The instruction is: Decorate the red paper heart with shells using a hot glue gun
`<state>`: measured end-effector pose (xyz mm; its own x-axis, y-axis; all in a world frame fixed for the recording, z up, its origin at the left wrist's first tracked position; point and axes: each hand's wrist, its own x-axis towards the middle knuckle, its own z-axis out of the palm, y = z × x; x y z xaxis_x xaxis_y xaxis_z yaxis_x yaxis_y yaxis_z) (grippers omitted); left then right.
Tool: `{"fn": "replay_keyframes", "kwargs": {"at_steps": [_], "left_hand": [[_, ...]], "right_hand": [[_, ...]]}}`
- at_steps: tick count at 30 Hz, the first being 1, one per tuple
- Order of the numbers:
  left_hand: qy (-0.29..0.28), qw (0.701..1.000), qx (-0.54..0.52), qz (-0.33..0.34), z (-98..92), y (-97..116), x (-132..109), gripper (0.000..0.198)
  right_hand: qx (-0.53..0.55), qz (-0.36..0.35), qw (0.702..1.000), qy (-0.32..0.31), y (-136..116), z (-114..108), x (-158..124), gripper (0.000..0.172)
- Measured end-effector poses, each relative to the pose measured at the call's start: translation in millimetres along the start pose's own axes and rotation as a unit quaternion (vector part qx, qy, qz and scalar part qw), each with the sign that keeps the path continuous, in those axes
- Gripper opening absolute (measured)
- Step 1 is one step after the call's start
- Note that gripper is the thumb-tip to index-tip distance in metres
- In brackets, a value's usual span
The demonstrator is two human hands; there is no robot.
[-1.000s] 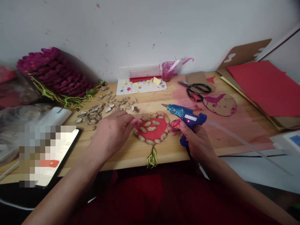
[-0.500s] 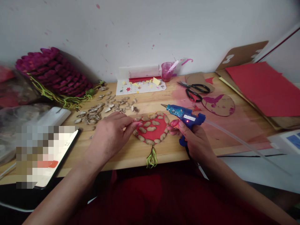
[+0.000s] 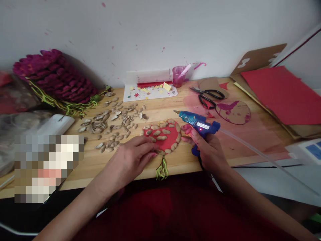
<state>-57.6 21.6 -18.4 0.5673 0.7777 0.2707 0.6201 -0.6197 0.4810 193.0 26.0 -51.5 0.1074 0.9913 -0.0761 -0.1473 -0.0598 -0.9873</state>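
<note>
My right hand point(image 3: 212, 150) is wrapped round the handle of a blue hot glue gun point(image 3: 194, 119). The gun's metal nozzle points left, a small red light glows on its side, and a clear glue stick point(image 3: 242, 140) trails from its back. At the table's front lies a red disc point(image 3: 168, 143) edged with peanut shells point(image 3: 162, 137), with several more on its middle. A yellow-green yarn tassel point(image 3: 162, 170) hangs from its lower edge. My left hand point(image 3: 136, 154) rests on the disc's lower left edge, fingers reaching over it and thumb apart; its fingertips partly cover the shells there.
Loose peanut shells point(image 3: 115, 135) lie scattered left of the disc. Black-handled scissors point(image 3: 210, 94) and a paint-stained cardboard circle point(image 3: 233, 112) lie behind the gun. Red sheets point(image 3: 281, 93) are at right, a purple cup point(image 3: 178, 77) at the back, a pixelated phone at left.
My left hand has moved down along the disc's left side, and its finger-and-thumb pinch has opened. More loose shells now show behind it. The glue gun has barely moved.
</note>
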Motion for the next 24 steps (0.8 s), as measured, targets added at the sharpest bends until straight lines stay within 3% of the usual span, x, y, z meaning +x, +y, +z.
{"fn": "replay_keyframes", "kwargs": {"at_steps": [9, 15, 24], "left_hand": [[0.014, 1.000, 0.009, -0.005, -0.5, -6, -8, 0.015], [0.073, 0.996, 0.041, -0.019, -6.7, -9, -4, 0.019], [0.113, 0.991, 0.059, -0.026, -16.7, -9, 5, 0.014]], "right_hand": [[-0.060, 0.029, 0.998, 0.008, 0, -4, 0, 0.028], [-0.067, 0.019, 0.998, 0.005, -2, -3, -1, 0.029], [-0.062, 0.026, 0.998, 0.003, -1, -4, -1, 0.026]]}}
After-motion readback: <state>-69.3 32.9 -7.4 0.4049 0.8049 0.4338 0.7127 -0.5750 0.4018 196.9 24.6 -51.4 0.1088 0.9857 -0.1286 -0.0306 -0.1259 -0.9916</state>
